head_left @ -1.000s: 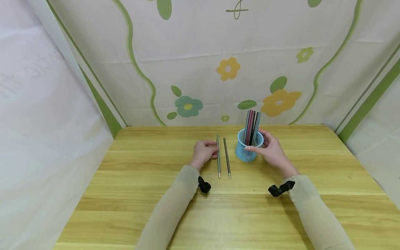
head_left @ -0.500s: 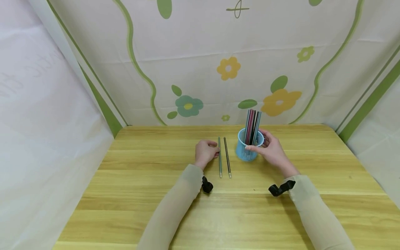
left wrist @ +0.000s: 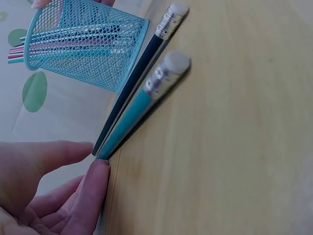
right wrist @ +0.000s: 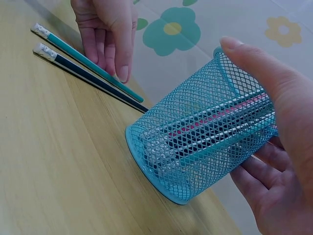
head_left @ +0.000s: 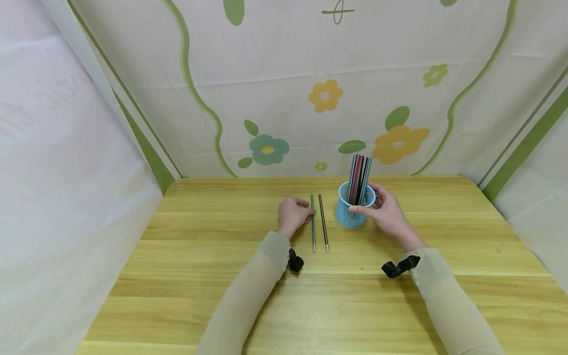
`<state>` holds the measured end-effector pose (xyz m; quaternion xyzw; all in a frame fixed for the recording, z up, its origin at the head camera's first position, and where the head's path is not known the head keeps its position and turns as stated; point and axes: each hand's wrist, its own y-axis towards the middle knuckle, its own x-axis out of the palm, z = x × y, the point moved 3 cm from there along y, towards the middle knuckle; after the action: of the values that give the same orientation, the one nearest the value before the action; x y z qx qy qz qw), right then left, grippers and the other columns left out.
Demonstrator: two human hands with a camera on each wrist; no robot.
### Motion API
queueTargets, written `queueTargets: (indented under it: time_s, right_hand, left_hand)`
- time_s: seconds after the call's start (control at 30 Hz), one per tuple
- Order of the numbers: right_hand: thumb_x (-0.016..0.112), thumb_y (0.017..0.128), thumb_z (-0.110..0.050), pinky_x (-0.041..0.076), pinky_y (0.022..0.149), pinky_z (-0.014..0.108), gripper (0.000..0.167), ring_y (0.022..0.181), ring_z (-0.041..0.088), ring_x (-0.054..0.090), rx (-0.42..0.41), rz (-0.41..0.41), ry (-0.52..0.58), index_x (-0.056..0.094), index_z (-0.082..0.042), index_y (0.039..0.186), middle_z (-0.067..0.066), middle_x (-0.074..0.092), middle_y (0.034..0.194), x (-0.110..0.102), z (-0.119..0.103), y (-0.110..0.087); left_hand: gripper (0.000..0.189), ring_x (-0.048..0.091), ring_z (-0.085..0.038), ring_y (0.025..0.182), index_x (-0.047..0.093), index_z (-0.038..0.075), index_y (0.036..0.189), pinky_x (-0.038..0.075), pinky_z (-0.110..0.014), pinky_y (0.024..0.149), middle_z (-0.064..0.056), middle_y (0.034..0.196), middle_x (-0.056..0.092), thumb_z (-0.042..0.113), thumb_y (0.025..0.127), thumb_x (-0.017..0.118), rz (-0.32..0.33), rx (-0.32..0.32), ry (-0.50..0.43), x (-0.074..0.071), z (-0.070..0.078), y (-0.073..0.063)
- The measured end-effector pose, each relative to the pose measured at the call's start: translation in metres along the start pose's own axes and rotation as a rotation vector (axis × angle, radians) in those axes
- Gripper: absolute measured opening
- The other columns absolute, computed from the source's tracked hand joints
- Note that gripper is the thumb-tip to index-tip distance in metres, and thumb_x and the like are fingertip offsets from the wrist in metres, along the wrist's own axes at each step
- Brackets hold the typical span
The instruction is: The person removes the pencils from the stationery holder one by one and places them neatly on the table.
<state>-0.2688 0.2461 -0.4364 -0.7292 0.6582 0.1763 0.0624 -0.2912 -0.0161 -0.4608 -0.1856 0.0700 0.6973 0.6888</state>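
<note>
The left hand (head_left: 295, 215) pinches the teal pencil (head_left: 313, 235), its grip nearly closed; the pencil lies on the table (head_left: 177, 276), running twelve to six o'clock. Just beside it, at three o'clock, lies the black pencil (head_left: 324, 227). Farther toward three, the right hand (head_left: 389, 215) curves a wide grip around the blue mesh cup (head_left: 343, 213), which holds more pencils (head_left: 358, 180).

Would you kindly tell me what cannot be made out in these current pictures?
- Head view: the short stretch of the teal pencil covered by the left hand.
- Head view: the exact number of pencils in the blue cup, since they overlap.
- Right wrist view: clear detail of those pencils' lower ends, obscured by the cup's mesh.
- Head view: the lettering at left, too faint to read.
</note>
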Motion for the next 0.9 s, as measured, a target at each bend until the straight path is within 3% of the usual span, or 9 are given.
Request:
queueTargets:
  time_s: [0.73, 0.9]
  right_hand:
    - [0.086, 0.086, -0.022, 0.042, 0.111, 0.040, 0.089, 0.132, 0.034, 0.051, 0.008, -0.005, -0.010, 0.034, -0.002, 0.155, 0.021, 0.050, 0.146, -0.0013, 0.0017, 0.0008]
    - [0.086, 0.086, -0.022, 0.042, 0.110, 0.038, 0.089, 0.132, 0.034, 0.051, 0.010, -0.004, -0.009, 0.034, -0.002, 0.155, 0.020, 0.051, 0.146, -0.0009, 0.0022, 0.0006]
  left_hand:
    - [0.024, 0.071, -0.016, 0.064, 0.076, -0.001, 0.110, 0.061, -0.026, 0.059, -0.008, 0.086, 0.072, 0.000, 0.087, 0.079, 0.000, -0.030, -0.009, -0.0001, 0.0019, -0.0005]
    - [0.023, 0.071, -0.016, 0.064, 0.076, -0.001, 0.110, 0.061, -0.026, 0.059, -0.007, 0.085, 0.072, 0.000, 0.087, 0.079, -0.005, -0.029, -0.010, -0.0001, 0.0021, -0.0011]
